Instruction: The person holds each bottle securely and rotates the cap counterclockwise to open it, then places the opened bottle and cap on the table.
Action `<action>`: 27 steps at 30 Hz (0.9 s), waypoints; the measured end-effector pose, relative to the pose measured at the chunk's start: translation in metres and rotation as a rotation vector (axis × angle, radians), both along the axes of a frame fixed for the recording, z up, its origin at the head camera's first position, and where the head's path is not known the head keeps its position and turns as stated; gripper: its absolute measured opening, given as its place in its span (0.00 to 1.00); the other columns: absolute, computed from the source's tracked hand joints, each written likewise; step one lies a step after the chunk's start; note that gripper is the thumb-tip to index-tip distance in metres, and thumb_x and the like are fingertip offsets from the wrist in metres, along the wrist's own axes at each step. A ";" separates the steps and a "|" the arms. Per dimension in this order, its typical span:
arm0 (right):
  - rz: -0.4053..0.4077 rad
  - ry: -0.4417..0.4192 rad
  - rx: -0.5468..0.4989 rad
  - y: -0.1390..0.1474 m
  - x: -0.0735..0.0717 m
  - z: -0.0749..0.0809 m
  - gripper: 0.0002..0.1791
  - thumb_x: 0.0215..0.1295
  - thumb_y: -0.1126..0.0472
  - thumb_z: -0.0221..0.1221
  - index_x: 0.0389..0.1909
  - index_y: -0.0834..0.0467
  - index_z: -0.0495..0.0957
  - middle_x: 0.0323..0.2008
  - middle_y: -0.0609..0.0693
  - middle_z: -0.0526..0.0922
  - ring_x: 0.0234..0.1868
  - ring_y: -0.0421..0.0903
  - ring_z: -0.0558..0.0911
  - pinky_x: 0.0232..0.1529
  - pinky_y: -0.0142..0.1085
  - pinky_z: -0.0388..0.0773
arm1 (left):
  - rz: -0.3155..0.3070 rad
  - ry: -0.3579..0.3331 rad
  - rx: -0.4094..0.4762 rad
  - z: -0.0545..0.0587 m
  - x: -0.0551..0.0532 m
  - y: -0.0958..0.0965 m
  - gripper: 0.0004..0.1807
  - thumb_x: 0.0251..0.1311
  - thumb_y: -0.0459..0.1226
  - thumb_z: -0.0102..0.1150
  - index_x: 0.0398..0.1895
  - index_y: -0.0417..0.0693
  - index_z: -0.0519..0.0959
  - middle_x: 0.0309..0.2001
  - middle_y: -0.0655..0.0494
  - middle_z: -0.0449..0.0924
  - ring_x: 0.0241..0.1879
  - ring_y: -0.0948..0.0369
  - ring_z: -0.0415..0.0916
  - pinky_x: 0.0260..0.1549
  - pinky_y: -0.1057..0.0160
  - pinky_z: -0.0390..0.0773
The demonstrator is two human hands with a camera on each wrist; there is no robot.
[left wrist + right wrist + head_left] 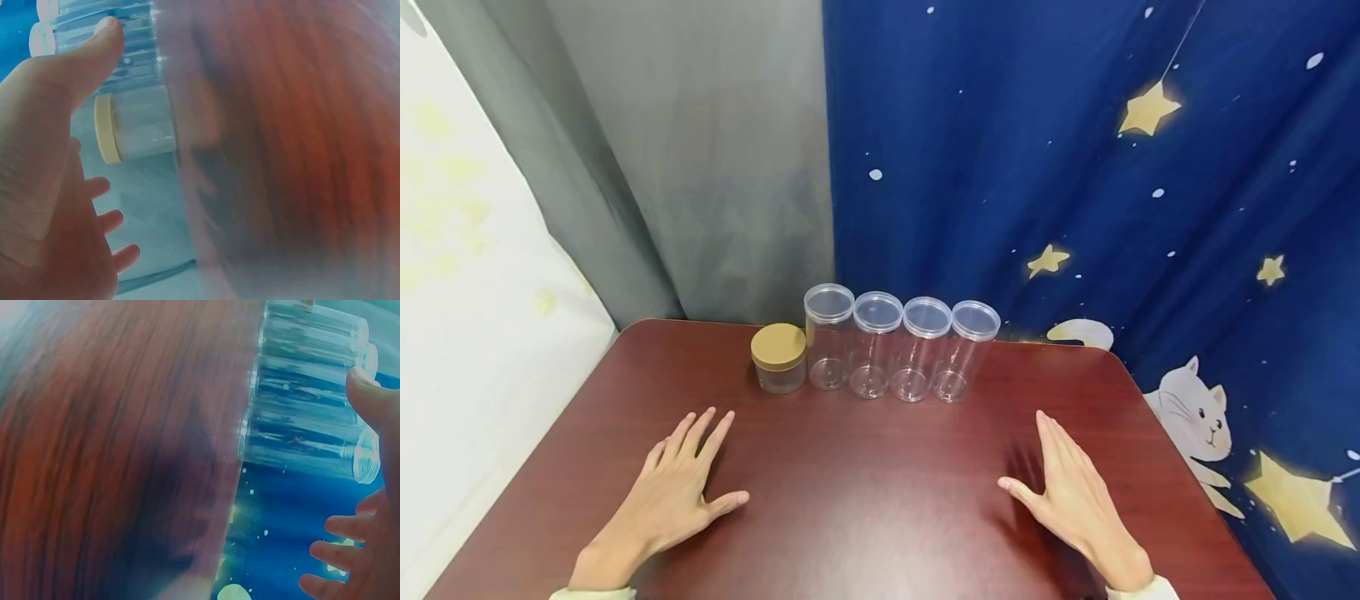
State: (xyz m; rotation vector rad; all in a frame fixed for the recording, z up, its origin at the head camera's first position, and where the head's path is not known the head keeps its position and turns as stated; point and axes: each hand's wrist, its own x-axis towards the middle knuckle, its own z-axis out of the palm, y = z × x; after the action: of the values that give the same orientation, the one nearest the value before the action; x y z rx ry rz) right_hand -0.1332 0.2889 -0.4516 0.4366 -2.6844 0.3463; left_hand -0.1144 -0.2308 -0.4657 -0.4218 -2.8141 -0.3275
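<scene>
My left hand (673,492) is over the left side of the table with its fingers spread and holds nothing. On the right, my other hand (1075,496) has its fingers straight and together, thumb held apart, with nothing in it. Beyond the hands, a short clear jar with a gold lid (778,347) stands at the left end of a row. Beside it several tall clear jars with translucent lids (877,342) stand upright, close together. In the left wrist view the gold-lidded jar (137,125) shows past the thumb. The tall jars (306,419) appear past the right thumb in the right wrist view.
The dark red wooden table (865,483) has rounded far corners. Behind it hang a grey curtain (715,167) and a blue curtain (970,167) with stars and a cat print. A white surface with pale yellow marks (482,350) borders the left side.
</scene>
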 end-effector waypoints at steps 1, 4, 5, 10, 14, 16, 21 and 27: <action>0.004 0.001 -0.003 -0.001 -0.001 0.001 0.57 0.53 0.37 0.69 0.74 0.66 0.57 0.70 0.63 0.66 0.68 0.62 0.67 0.66 0.54 0.64 | -0.001 0.008 0.000 0.002 -0.001 0.002 0.59 0.50 0.63 0.67 0.80 0.55 0.47 0.73 0.41 0.56 0.71 0.39 0.52 0.56 0.34 0.61; 0.020 0.012 -0.004 -0.005 -0.005 0.003 0.57 0.52 0.38 0.70 0.73 0.66 0.58 0.70 0.63 0.66 0.68 0.62 0.67 0.64 0.55 0.65 | -0.007 0.023 0.007 0.007 -0.005 0.007 0.59 0.50 0.62 0.68 0.79 0.53 0.49 0.72 0.40 0.58 0.71 0.39 0.53 0.56 0.35 0.62; 0.027 0.019 -0.002 -0.006 -0.006 0.003 0.56 0.51 0.38 0.70 0.73 0.67 0.58 0.70 0.63 0.66 0.68 0.62 0.67 0.65 0.55 0.65 | -0.007 0.024 0.010 0.008 -0.007 0.008 0.58 0.51 0.62 0.68 0.79 0.52 0.49 0.72 0.40 0.58 0.71 0.39 0.53 0.56 0.35 0.63; 0.052 0.022 0.000 -0.012 -0.010 0.003 0.57 0.50 0.38 0.71 0.73 0.66 0.58 0.70 0.63 0.66 0.68 0.62 0.67 0.65 0.55 0.65 | 0.017 -0.005 0.057 0.007 -0.011 0.010 0.57 0.53 0.60 0.67 0.79 0.51 0.47 0.73 0.39 0.56 0.72 0.40 0.51 0.58 0.35 0.59; 0.070 0.004 -0.010 -0.019 -0.011 0.002 0.57 0.50 0.38 0.71 0.74 0.65 0.57 0.70 0.63 0.66 0.68 0.62 0.68 0.64 0.56 0.66 | 0.054 -0.046 0.128 0.003 -0.014 0.009 0.59 0.53 0.60 0.67 0.80 0.50 0.43 0.74 0.38 0.53 0.72 0.39 0.48 0.59 0.34 0.55; 0.080 -0.001 -0.014 -0.022 -0.011 0.002 0.57 0.50 0.38 0.71 0.74 0.65 0.57 0.70 0.64 0.66 0.68 0.62 0.68 0.64 0.56 0.65 | 0.063 -0.069 0.167 0.001 -0.015 0.009 0.60 0.54 0.60 0.66 0.80 0.49 0.42 0.74 0.38 0.52 0.72 0.39 0.47 0.59 0.33 0.54; 0.104 -0.004 -0.017 -0.030 -0.013 0.003 0.56 0.50 0.39 0.71 0.73 0.66 0.59 0.69 0.64 0.67 0.68 0.61 0.69 0.64 0.55 0.65 | 0.089 -0.124 0.258 0.000 -0.023 0.012 0.61 0.54 0.60 0.66 0.80 0.48 0.40 0.74 0.36 0.51 0.72 0.37 0.48 0.60 0.30 0.54; 0.110 -0.018 0.006 -0.041 -0.015 0.003 0.56 0.51 0.37 0.70 0.72 0.65 0.60 0.70 0.62 0.67 0.69 0.60 0.68 0.65 0.57 0.63 | 0.155 -0.177 0.403 0.004 -0.039 0.022 0.63 0.53 0.57 0.69 0.79 0.44 0.38 0.74 0.33 0.49 0.72 0.36 0.48 0.61 0.29 0.54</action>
State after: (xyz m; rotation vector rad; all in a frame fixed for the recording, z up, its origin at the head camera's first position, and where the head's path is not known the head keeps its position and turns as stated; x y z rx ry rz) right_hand -0.1485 0.2481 -0.4483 0.5871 -2.6853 0.3760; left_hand -0.1530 -0.2089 -0.4617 -0.0889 -2.8222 -0.9142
